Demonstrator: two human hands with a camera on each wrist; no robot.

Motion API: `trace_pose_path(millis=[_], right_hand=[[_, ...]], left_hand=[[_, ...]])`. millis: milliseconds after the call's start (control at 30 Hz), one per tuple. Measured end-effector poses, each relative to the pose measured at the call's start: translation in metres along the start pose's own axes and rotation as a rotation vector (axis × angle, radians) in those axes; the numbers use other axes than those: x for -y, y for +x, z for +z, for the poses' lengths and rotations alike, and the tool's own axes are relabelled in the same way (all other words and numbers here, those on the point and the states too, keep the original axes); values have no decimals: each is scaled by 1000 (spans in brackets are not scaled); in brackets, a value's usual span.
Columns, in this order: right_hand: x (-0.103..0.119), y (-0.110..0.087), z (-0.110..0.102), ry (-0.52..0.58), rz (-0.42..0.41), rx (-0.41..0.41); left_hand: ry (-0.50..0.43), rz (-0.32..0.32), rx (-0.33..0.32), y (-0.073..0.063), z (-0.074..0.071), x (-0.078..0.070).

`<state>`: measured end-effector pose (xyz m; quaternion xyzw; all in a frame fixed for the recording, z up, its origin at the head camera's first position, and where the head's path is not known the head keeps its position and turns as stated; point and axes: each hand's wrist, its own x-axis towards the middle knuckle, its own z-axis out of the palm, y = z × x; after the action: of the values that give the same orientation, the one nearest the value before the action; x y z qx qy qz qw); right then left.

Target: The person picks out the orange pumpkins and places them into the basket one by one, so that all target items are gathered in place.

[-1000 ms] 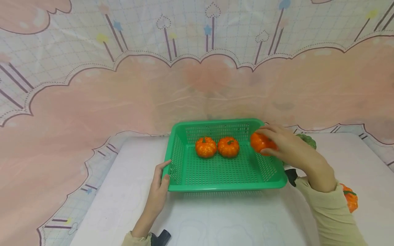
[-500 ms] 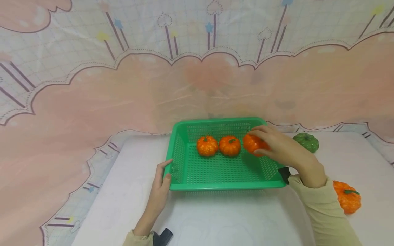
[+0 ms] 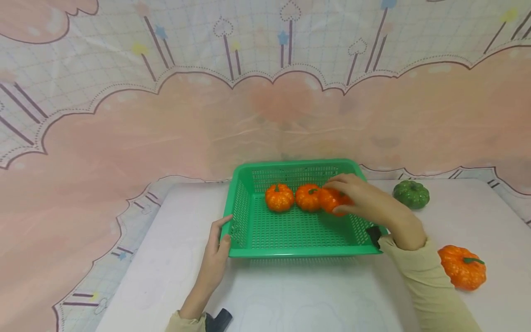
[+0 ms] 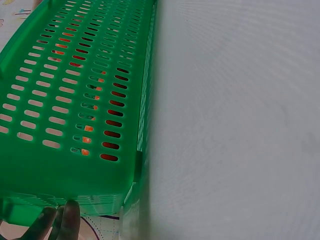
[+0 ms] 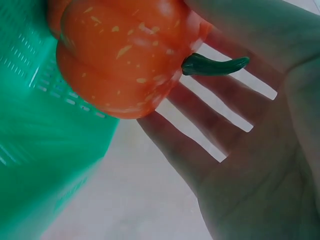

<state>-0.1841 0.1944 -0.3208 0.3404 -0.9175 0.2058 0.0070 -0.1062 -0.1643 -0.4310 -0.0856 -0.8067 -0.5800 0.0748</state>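
My right hand (image 3: 365, 196) holds a small orange pumpkin (image 3: 331, 199) inside the right part of the green plastic basket (image 3: 303, 251). In the right wrist view the fingers and thumb go round this speckled pumpkin (image 5: 125, 60), its green stem pointing toward the palm. Two more orange pumpkins sit in the basket, a left pumpkin (image 3: 279, 198) and a middle pumpkin (image 3: 307, 198); the held one overlaps the middle one in the head view. My left hand (image 3: 216, 251) grips the basket's left rim near the front corner, its fingertips (image 4: 70, 215) showing against the basket in the left wrist view.
To the basket's right, a green pumpkin (image 3: 410, 194) stands at the back of the white table (image 3: 137, 272). Nearer, a larger orange pumpkin (image 3: 462, 267) lies beside the right sleeve (image 3: 427, 281). A patterned cloth (image 3: 265, 120) hangs behind the table.
My right hand has moved left and slightly down with its pumpkin, toward the middle pumpkin. The green and right-hand orange pumpkins have come out from behind the arm. The left hand stays put.
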Motion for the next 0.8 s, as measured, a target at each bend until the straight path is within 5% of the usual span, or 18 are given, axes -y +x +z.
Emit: trace_pose_path(millis=[800], right_hand=[[8,20,13,-21,-39,75]], left_hand=[[5,-5,-6,0,0,1]])
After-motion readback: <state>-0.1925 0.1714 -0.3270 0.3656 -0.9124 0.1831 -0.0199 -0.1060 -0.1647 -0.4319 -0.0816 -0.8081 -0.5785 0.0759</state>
